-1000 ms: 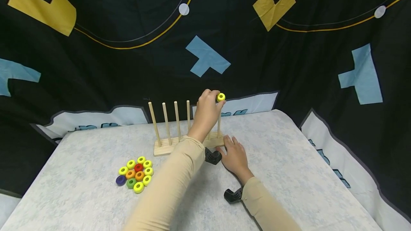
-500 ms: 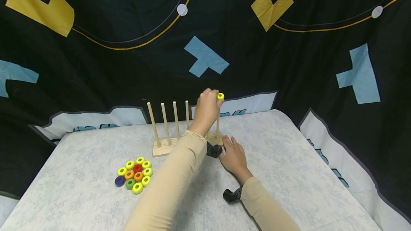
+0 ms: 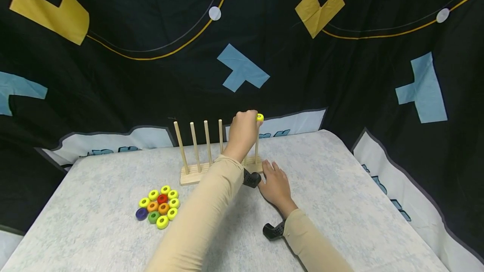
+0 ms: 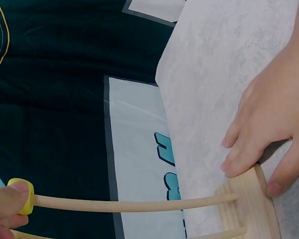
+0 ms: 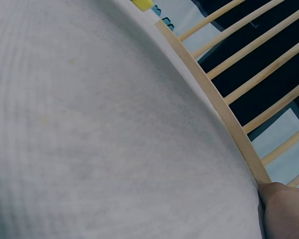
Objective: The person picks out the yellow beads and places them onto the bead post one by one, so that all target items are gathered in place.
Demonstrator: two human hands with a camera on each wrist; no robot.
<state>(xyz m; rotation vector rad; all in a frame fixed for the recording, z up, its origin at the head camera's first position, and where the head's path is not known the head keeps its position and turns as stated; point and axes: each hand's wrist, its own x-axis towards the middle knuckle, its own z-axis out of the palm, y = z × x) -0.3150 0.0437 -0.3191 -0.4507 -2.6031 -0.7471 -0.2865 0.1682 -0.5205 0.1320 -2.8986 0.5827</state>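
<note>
In the head view, my left hand [image 3: 243, 133] pinches a yellow ring [image 3: 260, 117] at the tip of the rightmost peg [image 3: 257, 146] of a wooden peg rack. The left wrist view shows the thumb on the ring [image 4: 28, 199], with the peg [image 4: 134, 205] running from it to the base. My right hand [image 3: 277, 186] lies with its fingers extended at the right end of the rack's base [image 3: 190, 176]. From the left wrist, the right fingers [image 4: 239, 162] touch that end, and the thumb lies along the front edge. My left forearm hides the middle of the rack.
Left of my left forearm, several loose rings lie grouped on the table [image 3: 94, 205]: yellow ones, a red ring [image 3: 162, 199], orange ones, a green ring [image 3: 153, 217] and a purple ring [image 3: 141, 214]. Behind the table hangs a dark curtain [image 3: 170, 87].
My left hand has tilted over and come slightly lower at the peg top, the yellow ring with it. The right hand stays at the base's end.
</note>
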